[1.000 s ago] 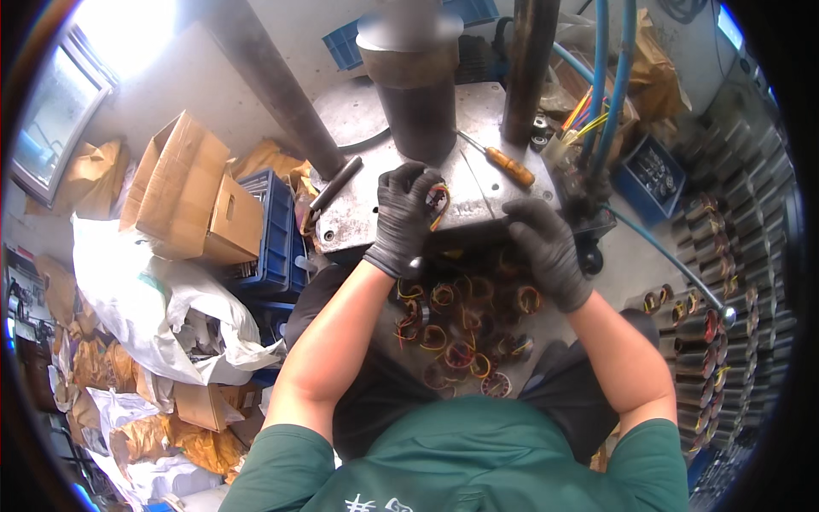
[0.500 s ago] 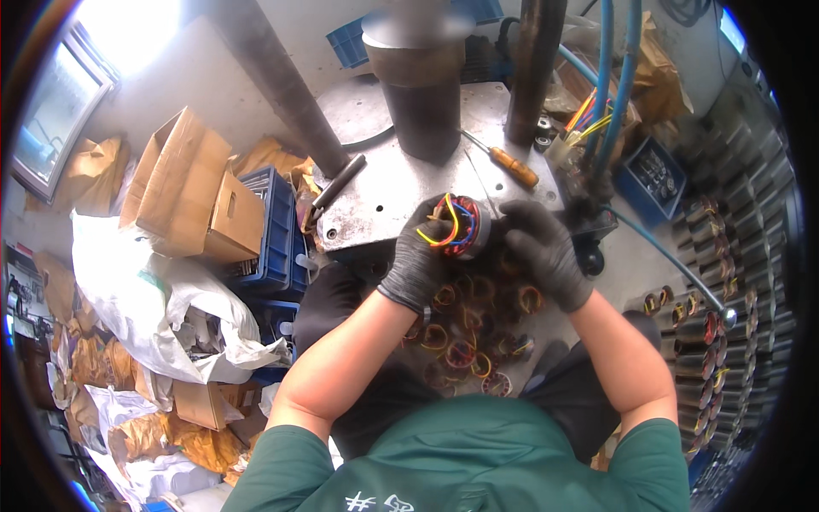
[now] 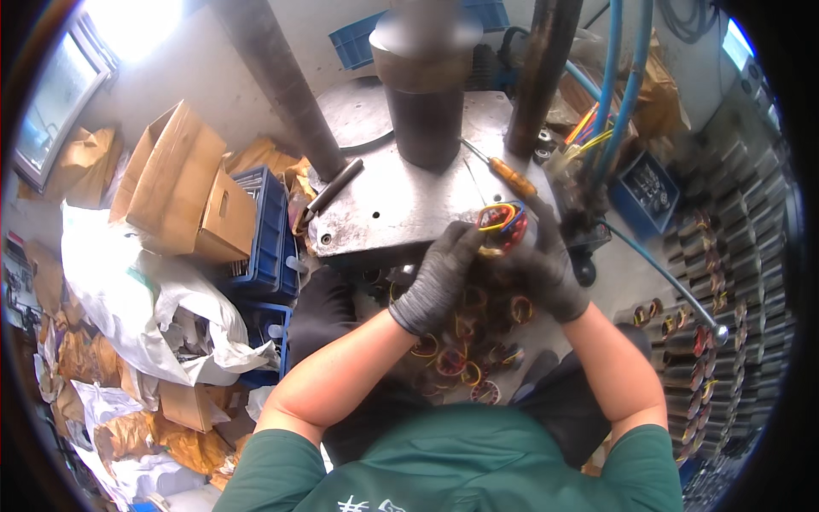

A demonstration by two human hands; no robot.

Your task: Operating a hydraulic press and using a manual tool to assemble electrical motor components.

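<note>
your left hand (image 3: 439, 277) and right hand (image 3: 546, 264), both in dark gloves, close together on a wound coil with coloured wires (image 3: 502, 224), holding it just above the near edge of the metal press plate (image 3: 392, 205). right behind it lies a screwdriver with an orange handle (image 3: 510, 177), and the dark press cylinder (image 3: 425, 102) stands over the plate. under your wrists sits a heap of similar coils (image 3: 465, 350). a blue crate (image 3: 264, 230) and cardboard boxes (image 3: 183, 192) crowd your left side; rows of coils on a rack (image 3: 725, 282) line your right.
</note>
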